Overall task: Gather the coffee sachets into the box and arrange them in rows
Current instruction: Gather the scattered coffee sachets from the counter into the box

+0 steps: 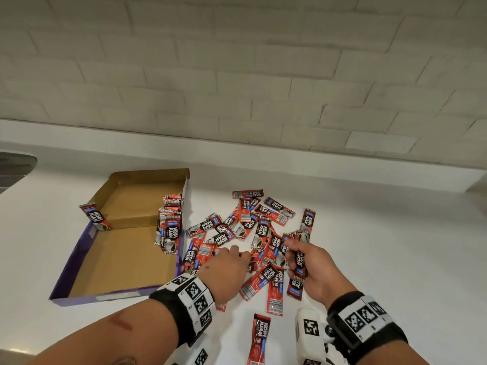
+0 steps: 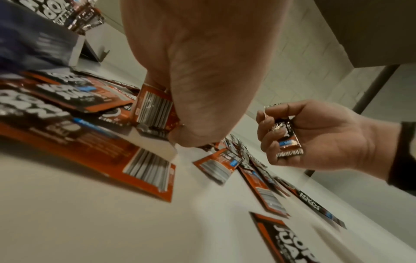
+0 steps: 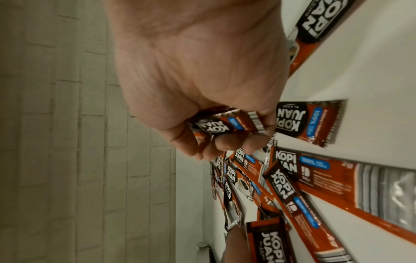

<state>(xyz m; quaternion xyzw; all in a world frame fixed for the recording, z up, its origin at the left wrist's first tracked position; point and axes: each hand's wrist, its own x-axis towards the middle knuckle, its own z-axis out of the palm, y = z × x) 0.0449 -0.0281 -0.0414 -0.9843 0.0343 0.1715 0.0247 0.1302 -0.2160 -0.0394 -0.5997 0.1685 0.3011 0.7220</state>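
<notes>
A flat cardboard box (image 1: 79,262), purple outside, lies open on the left of the white counter. Several red-and-black coffee sachets (image 1: 170,227) stand along its right wall, and one sachet (image 1: 95,217) leans on its left wall. A loose pile of sachets (image 1: 263,222) is spread on the counter to the right of the box. My left hand (image 1: 237,253) is down on the pile's near side, and its fingers pinch a barcode-side sachet (image 2: 155,108). My right hand (image 1: 292,256) hovers just to the right, gripping a sachet bundle (image 1: 300,259), seen as sachets (image 3: 225,122) in its curled fingers.
A tiled wall (image 1: 237,75) rises behind the counter. A dark sink edge (image 1: 15,164) shows at far left. One sachet (image 1: 259,338) lies alone near the front edge, between my wrists. Bare counter (image 1: 395,246) stretches to the right of the pile.
</notes>
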